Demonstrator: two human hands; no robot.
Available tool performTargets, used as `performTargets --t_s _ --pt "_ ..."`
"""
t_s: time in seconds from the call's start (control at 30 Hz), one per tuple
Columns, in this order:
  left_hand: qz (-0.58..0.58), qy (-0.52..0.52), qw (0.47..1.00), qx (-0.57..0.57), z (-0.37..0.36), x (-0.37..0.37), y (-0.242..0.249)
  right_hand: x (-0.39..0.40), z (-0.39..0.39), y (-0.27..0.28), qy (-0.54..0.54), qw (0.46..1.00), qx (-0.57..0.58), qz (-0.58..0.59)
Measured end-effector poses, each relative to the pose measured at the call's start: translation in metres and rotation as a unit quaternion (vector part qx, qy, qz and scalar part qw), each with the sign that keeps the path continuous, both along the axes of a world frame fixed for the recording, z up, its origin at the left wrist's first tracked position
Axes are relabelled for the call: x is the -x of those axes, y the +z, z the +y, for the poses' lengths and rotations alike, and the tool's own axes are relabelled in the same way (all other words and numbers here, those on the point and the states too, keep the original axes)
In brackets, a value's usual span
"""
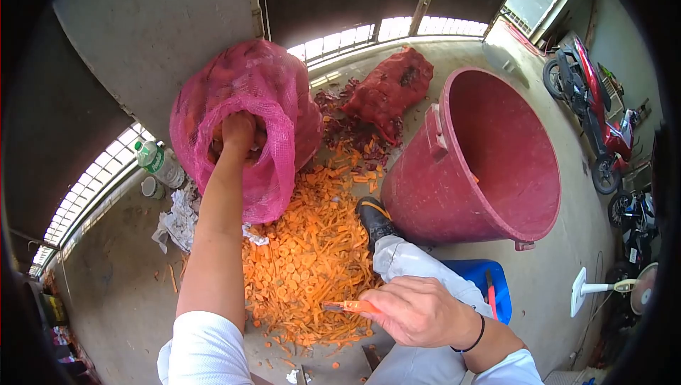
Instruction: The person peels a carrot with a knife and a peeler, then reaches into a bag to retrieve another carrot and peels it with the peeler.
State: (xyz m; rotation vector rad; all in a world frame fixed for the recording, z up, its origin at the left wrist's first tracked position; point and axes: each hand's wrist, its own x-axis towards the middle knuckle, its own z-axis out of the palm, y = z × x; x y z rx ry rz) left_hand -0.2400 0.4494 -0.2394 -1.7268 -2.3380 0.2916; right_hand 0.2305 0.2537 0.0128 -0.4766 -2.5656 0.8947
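Observation:
My left hand (pixel 239 132) reaches into the mouth of a large pink mesh sack (pixel 284 137); its fingers are hidden inside, among what look like carrots. Over the heap, my right hand (pixel 415 310) is closed round an orange peeler (pixel 351 306), its dark end pointing left. Below both hands spreads a pile of carrot peelings and round cut ends (pixel 305 271) on the floor. A large dark-pink tub (pixel 433 186) stands tilted in view to the right, with a bit of orange visible inside.
Behind the heap lies a smaller red mesh sack (pixel 394 91) beside dark reddish scraps. Plastic bottles (pixel 159 162) stand at the left by crumpled paper (pixel 181 218). A blue container (pixel 502 289) sits by my leg. A fan (pixel 642 287) and a red motorbike (pixel 599 101) are at the right.

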Motion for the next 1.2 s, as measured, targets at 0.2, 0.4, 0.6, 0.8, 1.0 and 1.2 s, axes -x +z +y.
performTargets --t_s 0.2,0.4,0.6,0.8,1.0,1.2 --pt "0.035 -0.026 0.999 -0.029 -0.009 -0.004 0.003 -0.005 0.004 -0.007 -0.006 1.0 -0.011 0.01" --pt "-0.022 -0.069 0.982 -0.172 -0.017 0.007 0.016 -0.001 0.003 -0.004 -0.014 1.0 -0.009 0.007" --pt "-0.257 -0.03 0.951 -0.168 -0.056 0.008 0.059 0.004 0.003 -0.001 -0.028 0.999 -0.032 0.013" --pt "-0.882 0.086 0.448 -0.121 -0.162 -0.031 0.111 0.005 0.002 -0.006 -0.069 0.996 -0.037 0.046" --pt "-0.948 0.037 0.304 -0.092 -0.233 -0.074 0.168 0.013 0.001 -0.038 -0.134 0.892 0.415 0.116" --pt "-0.902 -0.035 0.4 -0.156 -0.294 -0.13 0.243 0.06 -0.021 0.002 -0.087 0.763 0.614 0.182"
